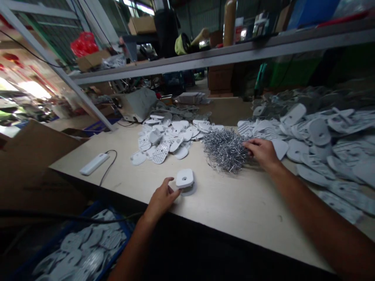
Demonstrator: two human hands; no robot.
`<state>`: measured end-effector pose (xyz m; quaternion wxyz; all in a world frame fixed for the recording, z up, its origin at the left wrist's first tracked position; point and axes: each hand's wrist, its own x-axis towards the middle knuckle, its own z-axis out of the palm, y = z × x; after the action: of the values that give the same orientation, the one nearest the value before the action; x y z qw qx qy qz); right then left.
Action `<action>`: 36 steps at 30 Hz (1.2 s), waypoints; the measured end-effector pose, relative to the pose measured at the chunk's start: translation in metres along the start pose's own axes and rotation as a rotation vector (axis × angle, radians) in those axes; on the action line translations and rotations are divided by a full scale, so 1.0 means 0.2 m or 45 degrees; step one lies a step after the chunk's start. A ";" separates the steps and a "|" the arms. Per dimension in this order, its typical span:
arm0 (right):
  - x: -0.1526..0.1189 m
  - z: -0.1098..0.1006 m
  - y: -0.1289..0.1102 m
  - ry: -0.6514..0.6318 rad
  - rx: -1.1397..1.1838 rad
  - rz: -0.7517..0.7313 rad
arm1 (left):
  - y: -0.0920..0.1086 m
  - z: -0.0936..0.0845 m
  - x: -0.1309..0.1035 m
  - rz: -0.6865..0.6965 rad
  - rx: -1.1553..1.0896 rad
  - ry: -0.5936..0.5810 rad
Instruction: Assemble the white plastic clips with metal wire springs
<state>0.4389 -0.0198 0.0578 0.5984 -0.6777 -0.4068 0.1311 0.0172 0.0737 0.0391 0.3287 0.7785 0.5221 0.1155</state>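
On the table's front part stands a white plastic part [185, 178], a rounded square top with a small centre hole above a wider rounded base. Beside its left edge is my left hand [162, 198], thumb and index finger apart, the thumb tip at or touching the part's lower edge. A heap of thin metal screws or nails [225, 150] lies farther back. At the heap's right edge, the fingers of my right hand [260, 153] are pinched together. Whatever lies between those fingertips is too small to make out.
Loose white plastic plates [161, 152] are heaped behind, with a larger pile [319, 136] on the right. A white power bank-like box [94, 164] with a cable lies left. Below the front edge, a blue crate [124, 228] holds more plates. A shelf [205, 58] spans the back.
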 end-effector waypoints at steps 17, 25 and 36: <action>-0.21 0.25 0.10 0.061 -0.196 -0.714 | -0.10 0.08 0.20 0.107 0.185 0.638; -0.32 0.31 0.11 -0.005 -0.204 -0.871 | -0.07 0.11 0.19 0.054 0.225 0.718; -0.25 0.02 -0.21 0.215 0.013 -0.773 | -0.03 0.15 0.13 0.028 0.158 0.755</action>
<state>0.3880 -0.0536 0.0794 0.6453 -0.5307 -0.5387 -0.1083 0.0399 0.0867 0.0076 0.1124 0.7351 0.5928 0.3091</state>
